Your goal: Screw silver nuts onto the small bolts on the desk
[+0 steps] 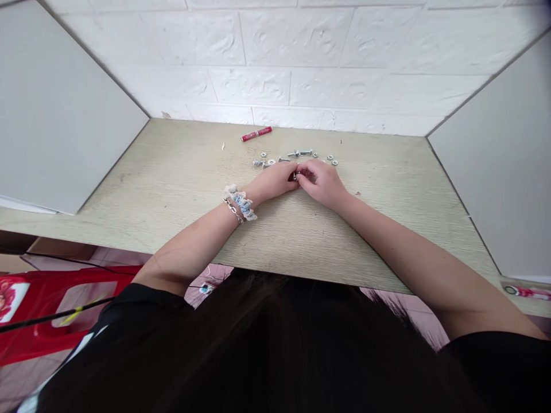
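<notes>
My left hand (pixel 279 179) and my right hand (pixel 319 179) meet over the wooden table (pixel 275 241), fingertips together. Both are closed around something small and metallic, mostly hidden by the fingers. Just beyond them lie silver bolts (pixel 305 152), a washer (pixel 271 162) and several nuts, among them one nut (pixel 330 157) to the right and another nut (pixel 264 154) to the left. More bolt pieces (pixel 257 163) lie beside the washer, close to my left hand.
A red tube (pixel 256 134) lies near the white brick wall (pixel 267 86). Grey panels stand at the left (pixel 64 109) and right (pixel 499 155). Below the table's left edge is a red plastic stool (pixel 38 332). Another red tube (pixel 527 292) is at the far right.
</notes>
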